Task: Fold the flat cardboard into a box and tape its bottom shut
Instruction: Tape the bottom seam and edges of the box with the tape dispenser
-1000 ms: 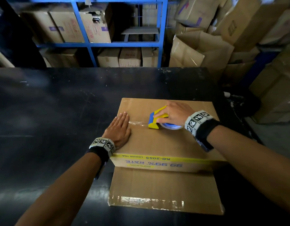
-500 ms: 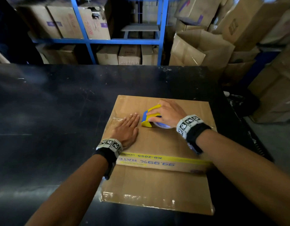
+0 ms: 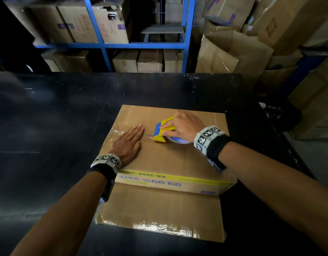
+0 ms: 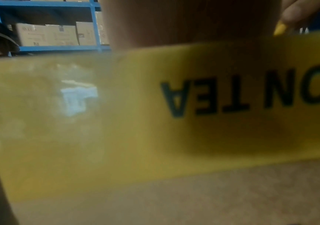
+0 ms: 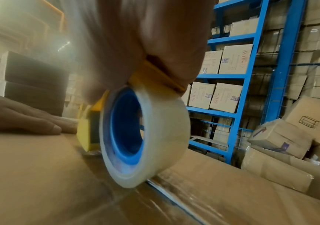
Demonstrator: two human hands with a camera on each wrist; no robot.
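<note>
The box (image 3: 170,145) sat bottom-up near the bench's (image 3: 58,126) front edge, one loose flap (image 3: 159,215) splayed flat toward the person. Empty corrugated card like that probably weighed next to nothing and would skate on the smooth black top, so it made sense that the left hand (image 3: 129,145) lay flat on it, fingers straight, palm pressing down near the left end of the seam (image 3: 147,134). The panels looked stiff enough to take a push, though the middle seam would likely give if leaned on hard. Best spots to hold seemed to be the flat top beside the seam, or the corners where it's rigid.

The right hand (image 3: 184,128) was wrapped around a yellow and blue dispenser (image 3: 162,131), with the tape roll (image 5: 145,137) touching the card just beside the left fingertips. Clear tape was shiny and hard to see, so how much was stuck down couldn't be told for sure.

Behind the bench stood a blue rack (image 3: 187,34) full of cartons, and more boxes were piled to the right, well apart. Nothing sat in the dispenser's line except the left hand itself.
</note>
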